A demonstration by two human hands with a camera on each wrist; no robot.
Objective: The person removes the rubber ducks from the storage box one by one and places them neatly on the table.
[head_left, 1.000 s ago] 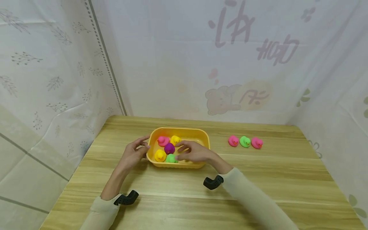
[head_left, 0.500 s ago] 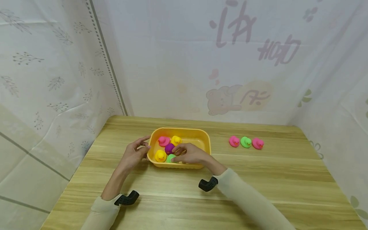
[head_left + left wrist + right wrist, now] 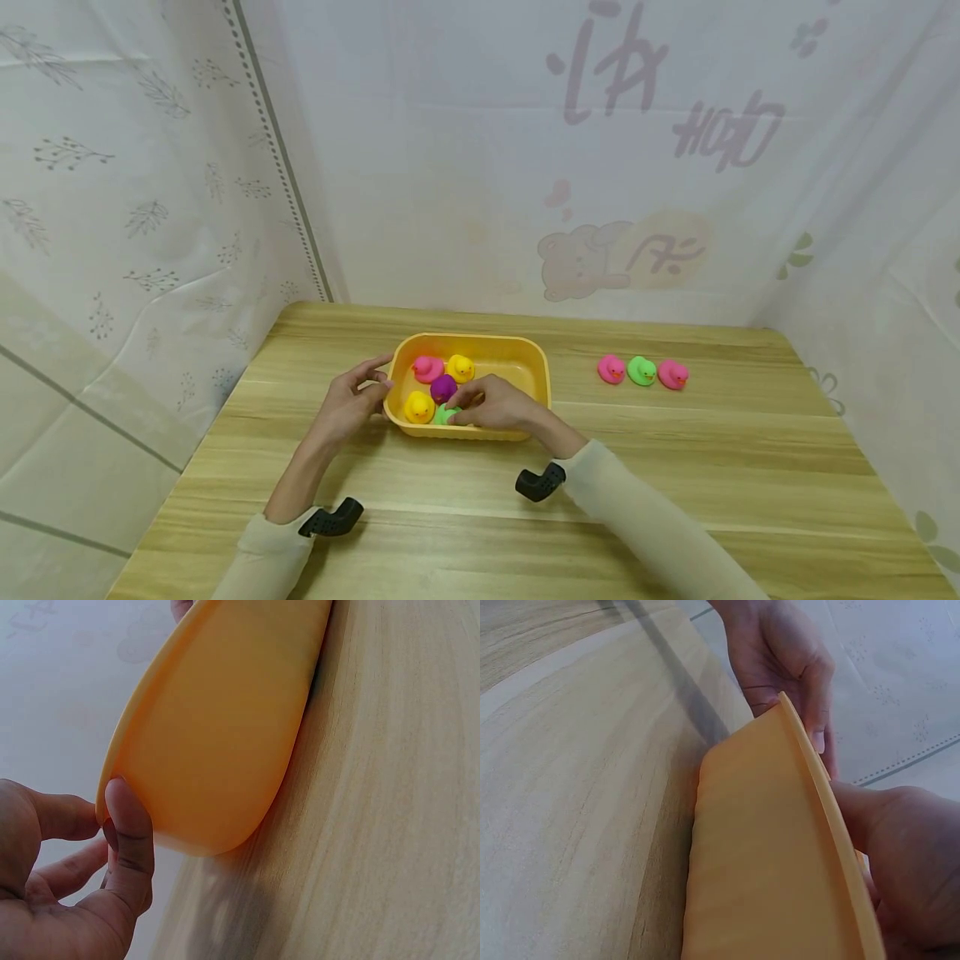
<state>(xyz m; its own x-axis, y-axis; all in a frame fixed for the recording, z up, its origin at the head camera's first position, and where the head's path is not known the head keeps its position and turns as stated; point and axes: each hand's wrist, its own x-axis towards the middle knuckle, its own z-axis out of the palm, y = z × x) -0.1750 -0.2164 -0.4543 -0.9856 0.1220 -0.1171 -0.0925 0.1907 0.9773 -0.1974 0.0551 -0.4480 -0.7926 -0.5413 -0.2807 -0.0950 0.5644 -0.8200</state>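
A yellow-orange plastic basin [image 3: 517, 433] stands on the wooden table. At its left end my left hand [image 3: 352, 398] grips the rim; the left wrist view has the thumb [image 3: 129, 817] against the outer wall. Inside the basin, my right hand [image 3: 495, 402] pinches a green rubber duck [image 3: 446, 414], which the fingers partly cover. Close by lie a purple duck [image 3: 442, 388], a pink duck [image 3: 428, 368] and two yellow ducks, one at the front [image 3: 418, 407] and one at the back [image 3: 461, 367]. In the right wrist view the basin wall [image 3: 765, 847] hides the right fingertips.
To the right of the basin, a pink duck [image 3: 611, 369], a green duck [image 3: 641, 371] and another pink duck [image 3: 672, 374] sit in a row on the table [image 3: 712, 467]. Printed cloth [image 3: 450, 167] hangs behind and at both sides.
My right hand has moved slightly left and down in the basin, and its fingers have closed on the green duck. The left hand has stayed at the rim.
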